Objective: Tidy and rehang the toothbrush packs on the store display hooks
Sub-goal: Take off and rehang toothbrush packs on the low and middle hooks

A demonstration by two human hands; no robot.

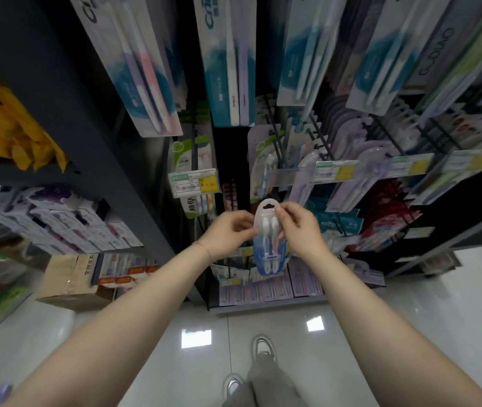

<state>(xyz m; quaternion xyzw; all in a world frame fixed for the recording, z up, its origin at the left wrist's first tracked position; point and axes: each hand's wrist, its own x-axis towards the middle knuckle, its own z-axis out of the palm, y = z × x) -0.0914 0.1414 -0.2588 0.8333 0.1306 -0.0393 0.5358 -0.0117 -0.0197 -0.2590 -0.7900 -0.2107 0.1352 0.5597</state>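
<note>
Toothbrush pack point(269, 239) upright, long axis vertical, hang-hole end up, brush heads up, held in front of the display hooks point(319, 142). Left hand point(228, 233) pinches its left edge; right hand point(298, 227) pinches the right edge near the top, both forearms reaching forward.

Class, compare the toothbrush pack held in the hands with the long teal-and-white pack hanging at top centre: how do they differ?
The held pack is round-topped with a clear blister; the teal-and-white pack is a straight-edged card. The held pack is gripped by the left hand and right hand, unhung; the teal-and-white pack hangs above them. Both show two toothbrushes.
</note>
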